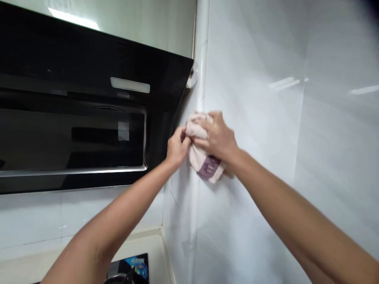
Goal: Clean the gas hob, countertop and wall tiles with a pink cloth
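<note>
A pale pink cloth [197,156] with a purple patch is bunched up against the tiled wall corner beside the range hood. My right hand [219,136] grips it from the right, fingers curled over its top. At the cloth's left edge, my left hand [178,146] is closed, its fingertips pinching the fabric. The lower end of the cloth hangs down below my right hand. Behind both hands runs the rounded white wall edge [201,85].
To the left, a black range hood [166,79] juts out, its right edge close to my left hand. Glossy white tiles [254,59] cover the wall at right. Below, a gas stove [143,270] sits on a cream countertop [154,248].
</note>
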`<move>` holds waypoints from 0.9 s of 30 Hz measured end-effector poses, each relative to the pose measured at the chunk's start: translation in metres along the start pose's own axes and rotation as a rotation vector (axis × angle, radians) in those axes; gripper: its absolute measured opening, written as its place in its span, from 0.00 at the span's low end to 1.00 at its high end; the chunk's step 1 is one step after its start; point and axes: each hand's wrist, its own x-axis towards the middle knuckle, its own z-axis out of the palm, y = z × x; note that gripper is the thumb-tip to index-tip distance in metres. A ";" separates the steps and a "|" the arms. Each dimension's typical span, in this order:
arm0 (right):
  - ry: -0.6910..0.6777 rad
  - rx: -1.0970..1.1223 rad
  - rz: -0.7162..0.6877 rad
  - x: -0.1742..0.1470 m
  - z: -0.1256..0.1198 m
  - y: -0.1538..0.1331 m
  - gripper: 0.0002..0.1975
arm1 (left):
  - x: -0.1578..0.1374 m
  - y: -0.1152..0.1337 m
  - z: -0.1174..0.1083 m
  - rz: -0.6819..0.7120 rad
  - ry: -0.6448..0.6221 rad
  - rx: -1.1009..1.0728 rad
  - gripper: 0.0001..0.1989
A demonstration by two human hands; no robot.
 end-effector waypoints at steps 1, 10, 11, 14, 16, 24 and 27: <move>0.032 -0.022 0.013 0.024 -0.008 0.003 0.30 | 0.027 0.003 0.001 0.042 0.019 0.032 0.14; 0.293 -0.073 0.069 0.035 0.005 0.001 0.29 | 0.044 0.018 -0.002 0.139 0.029 0.184 0.10; 0.292 -0.057 0.036 0.018 0.011 0.000 0.29 | 0.024 0.016 -0.003 0.127 0.031 0.145 0.10; 0.287 -0.012 -0.062 -0.048 0.029 -0.010 0.29 | -0.053 0.007 -0.003 0.013 0.013 0.051 0.09; 0.280 0.033 -0.100 -0.105 0.042 -0.023 0.26 | -0.115 0.000 -0.004 -0.104 -0.004 0.044 0.09; 0.209 0.145 0.029 -0.373 0.094 -0.106 0.06 | -0.367 -0.026 -0.024 -0.632 -0.288 -0.053 0.08; 0.124 0.274 0.073 -0.439 0.101 -0.141 0.05 | -0.426 -0.035 -0.032 -0.843 -0.426 -0.066 0.03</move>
